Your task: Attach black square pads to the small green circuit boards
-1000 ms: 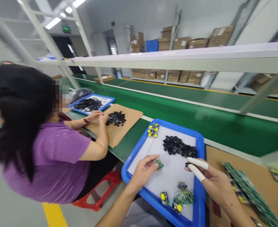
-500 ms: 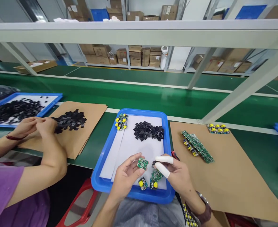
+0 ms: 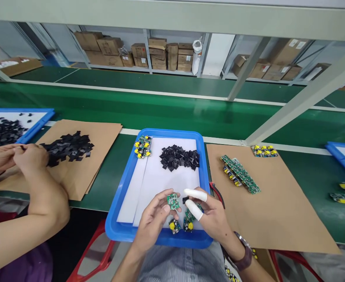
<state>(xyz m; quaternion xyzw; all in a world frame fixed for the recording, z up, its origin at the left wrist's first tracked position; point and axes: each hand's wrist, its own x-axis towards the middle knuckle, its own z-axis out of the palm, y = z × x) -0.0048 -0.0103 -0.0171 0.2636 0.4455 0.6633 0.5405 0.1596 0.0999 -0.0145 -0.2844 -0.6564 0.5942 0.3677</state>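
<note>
Over the tray's near edge: left hand pinches a small green circuit board; right hand, two fingers in white cots, nips a tiny black part just beside the board.
Beneath the hands: loose boards with yellow components.
Blue tray: white liner, heap of black parts, board cluster in the far-left corner.
Right: cardboard sheet bearing a row of boards.
Left: a co-worker's hands by another black pile.

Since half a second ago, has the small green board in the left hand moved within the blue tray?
No. The green board in the left hand sits at the same spot over the blue tray's near end, above the loose boards.
</note>
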